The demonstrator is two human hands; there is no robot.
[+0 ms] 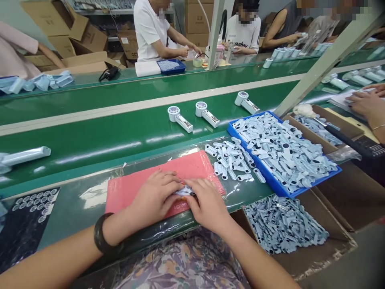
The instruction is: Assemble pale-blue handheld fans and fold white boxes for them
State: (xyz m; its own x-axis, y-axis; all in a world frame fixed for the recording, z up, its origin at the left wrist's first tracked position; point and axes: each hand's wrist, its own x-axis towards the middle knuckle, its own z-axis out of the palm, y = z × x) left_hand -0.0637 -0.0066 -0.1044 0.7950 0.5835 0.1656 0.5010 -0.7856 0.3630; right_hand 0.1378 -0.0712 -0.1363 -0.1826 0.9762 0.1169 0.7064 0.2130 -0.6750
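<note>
Over a pink mat [129, 188], my left hand [156, 194] and my right hand [207, 202] meet with fingers closed on a light-blue plastic piece [184, 191]. Only a narrow strip of it, with some dark marking, shows between my fingertips; my hands cover the rest, so its exact kind cannot be made out. To the right of the mat lies a loose pile of small light-blue plastic covers [231, 159] with dark oval ends. A blue tray [270, 182] beside them is heaped with more of these covers.
Handheld devices with round heads, apparently fans [182, 120], lie on the green conveyor belt [120, 132]. A cardboard box [339, 245] of small parts stands below the tray. A slanted post [319, 60] rises behind it. Round stickers [36, 200] lie at left. Co-workers sit across and at right.
</note>
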